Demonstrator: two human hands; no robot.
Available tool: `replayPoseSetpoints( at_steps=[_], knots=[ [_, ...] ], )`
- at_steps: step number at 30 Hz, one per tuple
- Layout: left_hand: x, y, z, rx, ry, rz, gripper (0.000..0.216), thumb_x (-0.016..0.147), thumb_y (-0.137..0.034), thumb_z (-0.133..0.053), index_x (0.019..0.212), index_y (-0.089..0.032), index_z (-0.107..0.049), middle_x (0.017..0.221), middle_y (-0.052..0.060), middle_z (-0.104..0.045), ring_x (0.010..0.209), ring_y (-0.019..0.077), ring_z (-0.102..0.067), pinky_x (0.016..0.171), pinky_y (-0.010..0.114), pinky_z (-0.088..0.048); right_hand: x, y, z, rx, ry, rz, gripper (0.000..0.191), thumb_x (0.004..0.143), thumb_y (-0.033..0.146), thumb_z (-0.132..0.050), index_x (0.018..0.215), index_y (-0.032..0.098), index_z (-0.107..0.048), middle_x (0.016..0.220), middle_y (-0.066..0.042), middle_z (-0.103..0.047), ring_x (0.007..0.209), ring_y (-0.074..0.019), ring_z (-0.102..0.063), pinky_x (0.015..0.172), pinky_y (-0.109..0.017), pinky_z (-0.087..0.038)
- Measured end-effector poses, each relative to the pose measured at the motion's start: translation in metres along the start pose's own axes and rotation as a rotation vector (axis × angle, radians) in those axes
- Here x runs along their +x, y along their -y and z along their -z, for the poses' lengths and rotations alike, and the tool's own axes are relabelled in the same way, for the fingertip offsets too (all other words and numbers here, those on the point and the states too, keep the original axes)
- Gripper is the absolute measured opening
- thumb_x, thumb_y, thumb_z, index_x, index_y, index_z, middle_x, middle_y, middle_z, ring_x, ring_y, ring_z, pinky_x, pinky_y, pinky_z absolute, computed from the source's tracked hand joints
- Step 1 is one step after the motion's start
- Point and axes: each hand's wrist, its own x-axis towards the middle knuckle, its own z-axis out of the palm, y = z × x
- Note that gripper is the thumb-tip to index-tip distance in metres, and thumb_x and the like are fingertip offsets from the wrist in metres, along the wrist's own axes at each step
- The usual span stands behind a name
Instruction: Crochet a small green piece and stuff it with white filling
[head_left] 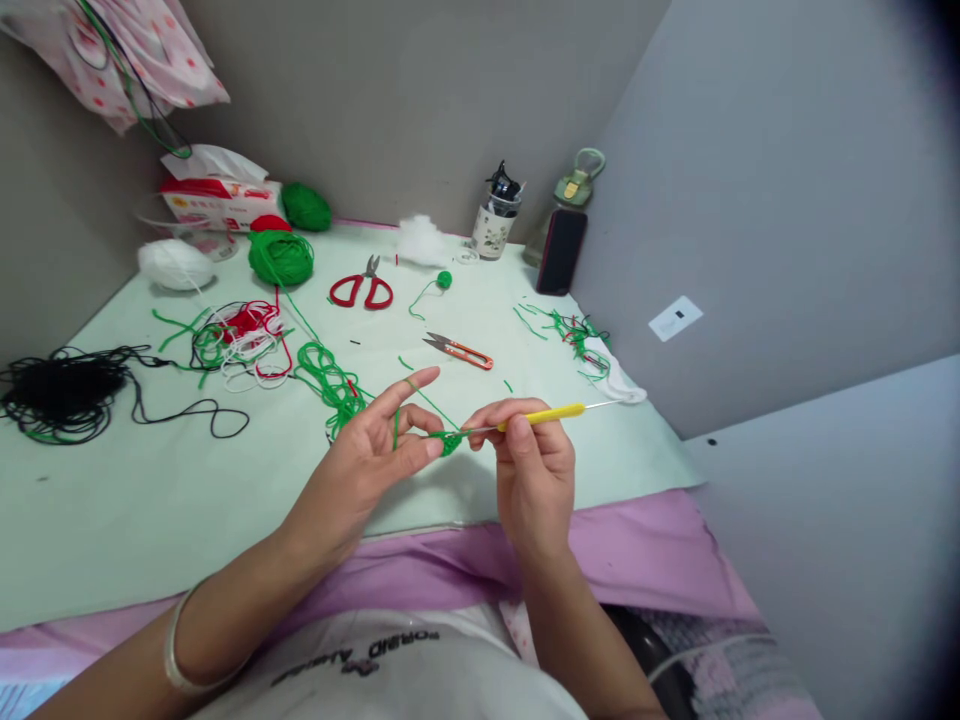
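Observation:
My left hand (379,445) pinches a small green crocheted piece (450,441) between thumb and fingers, and its raised index finger carries a strand of green yarn. My right hand (529,450) grips a yellow-handled crochet hook (551,414) whose metal tip sits in the green piece. The green yarn runs from my left hand back to a loose green tangle (334,385) on the pale green table (150,500).
On the table lie red scissors (364,290), orange thread snips (459,350), green yarn balls (281,257), a white ball (176,264), black yarn (56,390), a mixed tangle (240,335), green scraps (574,332), a tissue box (217,198), a cup (495,225), a phone (561,250) and a bottle (574,190). Grey walls close the back and right.

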Motion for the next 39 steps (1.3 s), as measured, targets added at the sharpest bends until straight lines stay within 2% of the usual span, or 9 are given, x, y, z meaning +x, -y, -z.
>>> replayPoseSetpoints(
  at_steps=[7,12,15,18,22,26,30,34,39],
  knots=[
    [0.0,0.0,0.003,0.133,-0.043,-0.094,0.058,0.088,-0.028,-0.081,0.143,-0.031,-0.065,0.096,-0.001,-0.062,0.083,0.015,-0.053,0.075,0.026,-0.043,-0.009,0.006,0.0,-0.214,0.015,0.141,0.02,0.106,0.024,-0.055,0.101,0.024,-0.074,0.091,-0.004,-0.076,0.079,-0.0163,-0.071,0.072,-0.033,-0.06],
    [-0.002,0.001,-0.004,0.224,-0.142,-0.167,0.063,0.086,-0.024,-0.082,0.145,-0.029,-0.061,0.088,-0.004,-0.061,0.07,0.0112,-0.047,0.07,0.023,-0.044,-0.013,0.005,0.002,-0.494,0.135,0.468,0.026,0.104,0.013,-0.051,0.116,0.025,-0.07,0.098,-0.006,-0.077,0.09,-0.0206,-0.073,0.077,-0.039,-0.061],
    [-0.002,0.002,-0.007,0.128,-0.14,-0.163,0.074,0.081,-0.019,-0.087,0.148,-0.029,-0.058,0.085,-0.006,-0.061,0.067,0.0091,-0.046,0.07,0.021,-0.044,-0.014,0.002,0.003,-0.728,0.158,0.651,0.029,0.102,0.012,-0.055,0.122,0.027,-0.069,0.1,-0.007,-0.076,0.091,-0.0211,-0.074,0.074,-0.037,-0.063],
    [0.0,0.001,-0.006,-0.09,-0.027,-0.009,0.075,0.079,-0.022,-0.089,0.147,-0.028,-0.059,0.084,-0.006,-0.063,0.071,0.0087,-0.053,0.073,0.02,-0.046,-0.015,0.0,0.004,-0.909,0.177,0.757,0.035,0.097,0.01,-0.065,0.124,0.031,-0.072,0.108,-0.006,-0.076,0.098,-0.021,-0.074,0.077,-0.034,-0.064],
    [0.003,-0.005,0.0,-0.214,0.029,0.156,0.06,0.08,-0.028,-0.09,0.136,-0.022,-0.07,0.076,-0.006,-0.059,0.071,0.0082,-0.052,0.079,0.021,-0.047,-0.009,0.002,0.002,-0.496,0.076,0.49,0.025,0.103,0.015,-0.056,0.115,0.028,-0.075,0.098,-0.005,-0.075,0.086,-0.0185,-0.072,0.073,-0.035,-0.061],
    [0.003,-0.008,-0.002,-0.16,-0.003,0.037,0.051,0.081,-0.025,-0.089,0.13,-0.027,-0.074,0.08,-0.005,-0.064,0.077,0.0094,-0.054,0.082,0.021,-0.045,-0.001,0.002,-0.004,-0.064,0.052,0.165,0.019,0.104,0.023,-0.059,0.101,0.026,-0.078,0.089,-0.002,-0.073,0.071,-0.0141,-0.066,0.064,-0.031,-0.056],
    [0.002,-0.002,-0.004,-0.086,0.008,-0.029,0.048,0.083,-0.026,-0.087,0.13,-0.028,-0.074,0.087,-0.003,-0.068,0.088,0.014,-0.058,0.092,0.027,-0.045,-0.001,-0.001,-0.007,-0.081,0.072,0.107,0.018,0.103,0.024,-0.063,0.102,0.026,-0.081,0.096,-0.003,-0.076,0.082,-0.015,-0.069,0.07,-0.03,-0.057],
    [0.002,0.003,-0.003,-0.012,-0.046,-0.066,0.056,0.083,-0.028,-0.087,0.136,-0.028,-0.07,0.09,-0.002,-0.067,0.092,0.0158,-0.06,0.092,0.029,-0.045,-0.005,0.0,-0.008,-0.125,0.046,0.091,0.018,0.102,0.023,-0.063,0.102,0.028,-0.081,0.092,-0.001,-0.075,0.076,-0.0134,-0.068,0.071,-0.03,-0.057],
    [0.003,-0.002,-0.004,-0.056,-0.04,0.005,0.071,0.081,-0.028,-0.088,0.147,-0.025,-0.06,0.088,-0.002,-0.068,0.088,0.0157,-0.06,0.091,0.03,-0.045,-0.004,-0.001,-0.008,-0.088,0.074,0.118,0.016,0.101,0.025,-0.066,0.101,0.028,-0.082,0.092,-0.002,-0.074,0.077,-0.0145,-0.068,0.071,-0.031,-0.057]
  ],
)
